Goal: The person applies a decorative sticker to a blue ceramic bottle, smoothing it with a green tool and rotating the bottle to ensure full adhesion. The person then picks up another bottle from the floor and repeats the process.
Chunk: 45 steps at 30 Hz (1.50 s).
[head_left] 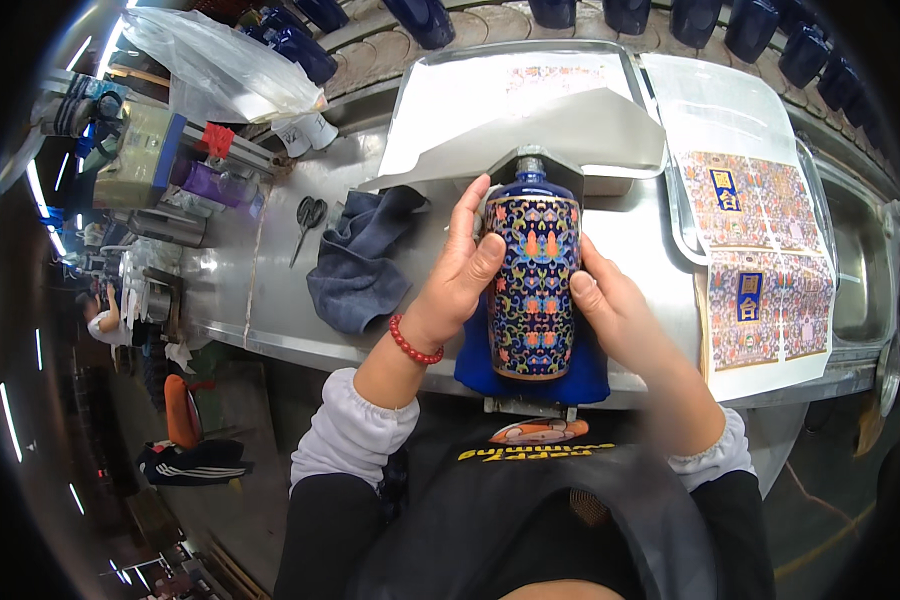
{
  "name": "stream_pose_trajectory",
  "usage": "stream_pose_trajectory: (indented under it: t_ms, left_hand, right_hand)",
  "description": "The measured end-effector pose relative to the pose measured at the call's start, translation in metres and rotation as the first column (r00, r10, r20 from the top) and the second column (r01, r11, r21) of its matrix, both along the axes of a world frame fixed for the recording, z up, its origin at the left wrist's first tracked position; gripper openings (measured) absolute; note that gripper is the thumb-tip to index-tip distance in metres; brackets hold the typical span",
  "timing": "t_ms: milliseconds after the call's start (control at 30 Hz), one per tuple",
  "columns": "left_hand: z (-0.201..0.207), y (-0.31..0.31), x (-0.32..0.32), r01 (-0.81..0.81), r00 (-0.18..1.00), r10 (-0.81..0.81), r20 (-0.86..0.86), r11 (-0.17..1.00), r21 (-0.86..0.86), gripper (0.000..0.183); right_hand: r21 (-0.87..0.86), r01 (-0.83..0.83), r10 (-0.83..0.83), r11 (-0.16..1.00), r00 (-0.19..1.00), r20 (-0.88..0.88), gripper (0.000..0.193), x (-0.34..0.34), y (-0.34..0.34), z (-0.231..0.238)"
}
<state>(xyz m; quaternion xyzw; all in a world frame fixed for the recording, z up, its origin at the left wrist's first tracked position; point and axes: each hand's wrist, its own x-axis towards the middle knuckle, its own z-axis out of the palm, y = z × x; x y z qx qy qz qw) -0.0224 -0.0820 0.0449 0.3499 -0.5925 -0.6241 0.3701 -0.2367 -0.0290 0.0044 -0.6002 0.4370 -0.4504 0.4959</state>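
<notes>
A dark blue ceramic bottle (533, 285) with a dense floral pattern in orange, green and light blue lies between my hands, its neck pointing away from me. My left hand (455, 270) wraps its left side, thumb across the front edge and fingers going behind. Against the right side presses my right hand (615, 305), thumb on the pattern and fingertips near the shoulder. Beneath the bottle shows a bright blue cloth pad (475, 372) at the bench's front edge. Just behind the neck is a grey angular plate or rest (562, 172), partly hidden.
Left of my hands lie a crumpled dark cloth (365, 262) and black-handled scissors (310, 218) on the metal bench (280, 290). A tray with white sheets (460, 95) stands behind; patterned decal sheets (765, 270) lie right, beside a sink (860, 270). Blue bottles (625, 12) line the far side.
</notes>
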Motion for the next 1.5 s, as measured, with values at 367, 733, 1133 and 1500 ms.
stream_pose_trajectory:
  t_ms: [367,733,1133,1500]
  left_hand:
    - [0.020,0.042,0.008,0.292,0.732,0.426,0.532,0.510,-0.809,0.088]
    - [0.023,0.046,0.009,0.211,0.794,0.405,0.454,0.517,-0.830,0.076]
    - [0.019,0.061,0.010,0.190,0.840,0.385,0.383,0.453,-0.871,0.063]
    - [0.021,0.045,0.009,0.348,0.627,0.598,0.499,0.358,-0.866,0.064]
  right_hand:
    - [0.026,-0.001,0.002,1.000,1.000,-0.022,0.071,-0.019,0.006,0.012]
    - [-0.397,0.255,-0.367,0.882,0.899,-0.237,0.016,-0.022,0.003,0.045]
    - [-0.716,-0.081,-0.310,0.693,0.863,-0.398,0.025,-0.030,-0.016,0.074]
    - [-0.441,0.192,-0.314,0.877,0.923,-0.224,0.015,-0.028,0.005,0.046]
